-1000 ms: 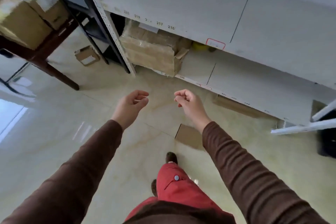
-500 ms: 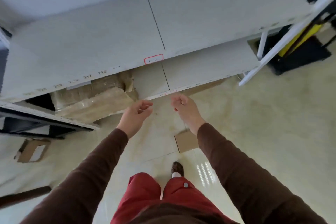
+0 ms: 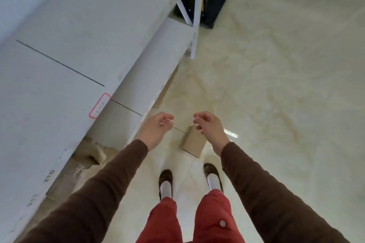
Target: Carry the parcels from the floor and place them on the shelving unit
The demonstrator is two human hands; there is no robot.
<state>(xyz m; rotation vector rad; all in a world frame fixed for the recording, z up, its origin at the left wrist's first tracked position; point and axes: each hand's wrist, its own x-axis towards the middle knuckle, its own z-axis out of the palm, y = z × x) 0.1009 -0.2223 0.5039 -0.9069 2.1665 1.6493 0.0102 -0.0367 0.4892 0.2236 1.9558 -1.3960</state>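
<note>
Both arms are stretched forward and down, bare of any load, which to me reads as a reach being set up for the small cardboard parcel (image 3: 194, 141) on the floor. The left hand (image 3: 156, 130) hangs to the left of it, fingers loosely curled, thumb and forefinger not quite meeting, clamped on nothing. The right hand (image 3: 209, 126) hovers over the parcel's far right corner, fingers likewise half bent and empty. They are held either side of the parcel, I would guess, so the two can close on its opposite edges.

The parcel lies flat on the glossy cream floor (image 3: 286, 94), just beyond the shoes (image 3: 166, 183), near the front edge of the white shelving unit (image 3: 75, 49) on the left. It is plain brown, thin, rectangular, turned at a slant; I see no label on the visible face. A larger taped, crumpled carton (image 3: 92, 154) sits on the low shelf at near left, partly hidden under the upper board.
</note>
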